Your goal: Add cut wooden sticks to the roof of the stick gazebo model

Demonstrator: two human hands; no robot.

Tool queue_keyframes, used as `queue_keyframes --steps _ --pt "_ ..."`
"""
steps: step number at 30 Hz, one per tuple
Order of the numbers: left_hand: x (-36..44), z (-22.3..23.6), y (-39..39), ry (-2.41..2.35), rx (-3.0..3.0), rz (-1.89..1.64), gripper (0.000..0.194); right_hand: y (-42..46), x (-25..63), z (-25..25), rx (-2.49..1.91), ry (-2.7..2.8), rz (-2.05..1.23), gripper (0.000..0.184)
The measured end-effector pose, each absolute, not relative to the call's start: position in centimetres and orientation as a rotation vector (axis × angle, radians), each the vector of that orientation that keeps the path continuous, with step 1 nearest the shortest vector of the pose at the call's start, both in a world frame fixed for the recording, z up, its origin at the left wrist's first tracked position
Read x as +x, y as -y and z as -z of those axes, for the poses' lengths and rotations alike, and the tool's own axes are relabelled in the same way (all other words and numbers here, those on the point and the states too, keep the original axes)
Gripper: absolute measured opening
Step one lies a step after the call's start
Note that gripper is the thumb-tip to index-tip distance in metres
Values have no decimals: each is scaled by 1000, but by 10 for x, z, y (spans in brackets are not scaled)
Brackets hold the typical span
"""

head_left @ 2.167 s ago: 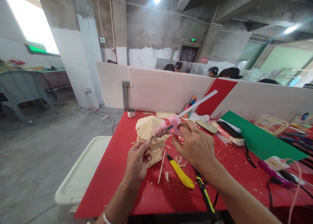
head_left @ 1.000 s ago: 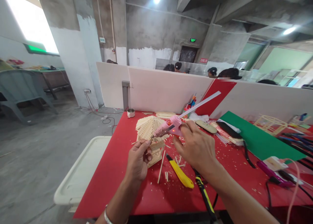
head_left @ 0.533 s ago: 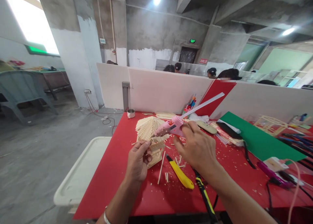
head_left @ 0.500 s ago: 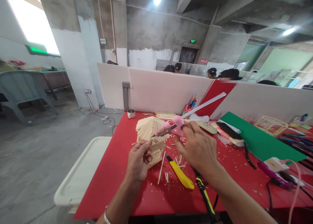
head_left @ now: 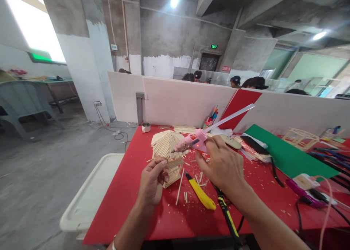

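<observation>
My right hand is wrapped around a pink hot glue gun. A clear glue stick juts from its back, and its nozzle points down left, just above my left fingertips. My left hand is closed in a pinch in front of the stick model; anything between its fingertips is too small to make out. The model is a small house of thin wooden sticks, with a pitched stick roof and a railed lower part partly hidden behind my left fingers.
A yellow utility knife, loose sticks and a black-yellow tool handle lie on the red tabletop. Behind are a tape roll and a white partition. A green board and a purple power strip lie rightward.
The view has shifted very slightly. Both hands keep almost the same pose, with the glue gun's nozzle a touch farther right of my left fingertips.
</observation>
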State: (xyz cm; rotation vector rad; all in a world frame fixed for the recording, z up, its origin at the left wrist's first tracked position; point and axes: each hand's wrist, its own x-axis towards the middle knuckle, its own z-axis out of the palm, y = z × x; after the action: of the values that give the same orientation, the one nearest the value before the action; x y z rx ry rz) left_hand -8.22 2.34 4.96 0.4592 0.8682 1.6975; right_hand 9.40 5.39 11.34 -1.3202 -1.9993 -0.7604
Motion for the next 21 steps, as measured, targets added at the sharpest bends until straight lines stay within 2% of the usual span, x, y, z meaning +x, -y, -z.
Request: queue_keyframes --steps 10,13,17,18,21 --pt "-83 -42 -26 -969 620 -1725 28 -48 90 -114 -1340 2018 740 21" --pt "-87 -35 -26 -1220 982 -1895 24 -46 92 -110 -1368 1978 740 21" --pt "-109 -32 -31 -1640 1814 -2221 15 -43 100 -99 -1454 1890 697 24" --pt "-116 -34 -33 -1677 2022 -2222 21 -43 106 -95 -1485 1866 668 26" --pt "-135 -46 -41 -1654 2424 -2023 55 -48 134 -80 -1663 1769 464 34"
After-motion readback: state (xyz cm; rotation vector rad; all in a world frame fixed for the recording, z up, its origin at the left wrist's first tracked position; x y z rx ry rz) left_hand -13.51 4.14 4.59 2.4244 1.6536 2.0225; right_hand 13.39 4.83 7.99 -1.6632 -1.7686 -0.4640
